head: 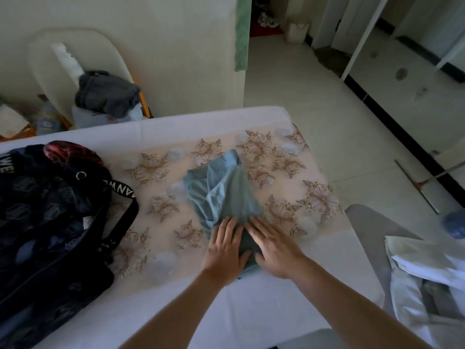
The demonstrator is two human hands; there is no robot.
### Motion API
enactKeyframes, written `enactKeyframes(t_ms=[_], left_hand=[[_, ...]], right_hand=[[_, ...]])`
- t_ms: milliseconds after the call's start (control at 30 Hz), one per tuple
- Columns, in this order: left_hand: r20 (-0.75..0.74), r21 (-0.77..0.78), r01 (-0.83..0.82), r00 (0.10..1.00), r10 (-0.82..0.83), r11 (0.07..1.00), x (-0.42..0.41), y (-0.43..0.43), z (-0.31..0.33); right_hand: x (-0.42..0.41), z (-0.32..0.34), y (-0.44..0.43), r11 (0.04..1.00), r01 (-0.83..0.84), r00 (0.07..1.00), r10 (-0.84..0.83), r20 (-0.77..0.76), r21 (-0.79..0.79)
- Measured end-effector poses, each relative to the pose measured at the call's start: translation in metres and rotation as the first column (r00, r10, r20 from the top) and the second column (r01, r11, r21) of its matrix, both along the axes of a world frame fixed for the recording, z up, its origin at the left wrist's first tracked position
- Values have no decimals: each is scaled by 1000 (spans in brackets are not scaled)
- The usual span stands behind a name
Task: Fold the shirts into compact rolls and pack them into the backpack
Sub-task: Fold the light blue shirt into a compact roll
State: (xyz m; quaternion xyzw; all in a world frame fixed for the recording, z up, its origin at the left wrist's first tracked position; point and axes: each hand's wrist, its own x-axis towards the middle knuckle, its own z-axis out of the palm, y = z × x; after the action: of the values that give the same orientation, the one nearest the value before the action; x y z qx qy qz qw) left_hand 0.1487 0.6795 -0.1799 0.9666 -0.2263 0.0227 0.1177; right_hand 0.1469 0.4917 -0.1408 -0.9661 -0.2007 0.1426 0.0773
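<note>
A pale blue shirt point(221, 187) lies partly folded in the middle of the table, its far end bunched and pointing away from me. My left hand point(225, 246) and my right hand point(273, 250) rest side by side on the shirt's near end, fingers spread and pointing away, thumbs curled around the near fold of cloth. A dark patterned backpack point(47, 217) with lettered black straps lies on the table's left side, well apart from the shirt. A red and black garment point(71, 151) shows at the backpack's top.
The table point(226, 308) has a white cover with a floral cloth point(161, 172) over it. White and light garments point(425, 275) lie on a chair at right. A grey garment point(108, 95) sits on clutter behind the table's left. Tiled floor lies beyond the right edge.
</note>
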Motion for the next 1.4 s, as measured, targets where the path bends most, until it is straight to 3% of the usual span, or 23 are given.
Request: enactKeyframes(t_ms=[67, 133, 300, 433, 533, 600, 700, 767, 833, 867, 933, 967, 1000, 1067, 1133, 1200, 1233, 1400], left_hand=[[-44, 37, 60, 997, -58, 998, -19, 10, -7], [-60, 93, 126, 991, -120, 988, -31, 21, -6], [-68, 146, 153, 987, -144, 977, -39, 34, 3], [-91, 80, 174, 982, -167, 981, -33, 37, 14], [-370, -95, 47, 926, -79, 994, -27, 45, 45], [-524, -101, -85, 851, 20, 991, -20, 52, 64], [-670, -122, -210, 739, 75, 970, 0, 62, 83], [-702, -188, -336, 703, 113, 923, 14, 70, 89], [-616, -299, -449, 765, 189, 842, 21, 76, 95], [-444, -375, -434, 860, 252, 819, 21, 76, 95], [54, -473, -203, 964, 259, 857, 14, 69, 91], [212, -450, -57, 963, 168, 891, 8, 64, 88], [277, -370, 58, 959, 50, 927, 3, 58, 81], [136, -127, 91, 988, -74, 988, 0, 53, 58], [-137, -8, -42, 990, 40, 999, 5, 58, 41], [-352, -167, -180, 929, 112, 969, 14, 62, 31], [-387, -274, -232, 915, 113, 933, 18, 63, 30], [-316, -447, -376, 915, 250, 812, 34, 74, 31]], right_hand=[[-4, -7, 1, 997, 1, 995, -8, -96, -72], [-6, -7, 2, 995, 11, 996, -19, -83, -101], [-23, 1, 3, 962, -179, 983, 166, -78, -208], [-28, 8, 9, 986, -117, 993, 112, -48, -122], [-25, 15, 22, 998, -53, 998, 55, 38, -41], [-22, 38, 32, 1000, 2, 1000, -2, -14, 1], [-11, 65, 40, 996, 65, 992, -59, -108, 56], [-2, 74, 41, 983, 116, 992, -106, -76, 146], [10, 73, 42, 950, 190, 982, -183, -51, 249], [18, 71, 42, 925, 233, 972, -227, -57, 299], [31, 64, 41, 880, 331, 943, -303, -135, 341], [36, 59, 41, 862, 382, 923, -339, -181, 333], [41, 53, 39, 842, 425, 904, -373, -209, 333], [51, 41, 37, 788, 488, 872, -432, -228, 374], [57, 34, 36, 727, 539, 842, -480, -248, 424], [59, 31, 33, 711, 546, 838, -471, -275, 444], [58, 30, 31, 715, 536, 844, -450, -292, 450], [61, 19, 22, 628, 597, 796, -539, -275, 499]])
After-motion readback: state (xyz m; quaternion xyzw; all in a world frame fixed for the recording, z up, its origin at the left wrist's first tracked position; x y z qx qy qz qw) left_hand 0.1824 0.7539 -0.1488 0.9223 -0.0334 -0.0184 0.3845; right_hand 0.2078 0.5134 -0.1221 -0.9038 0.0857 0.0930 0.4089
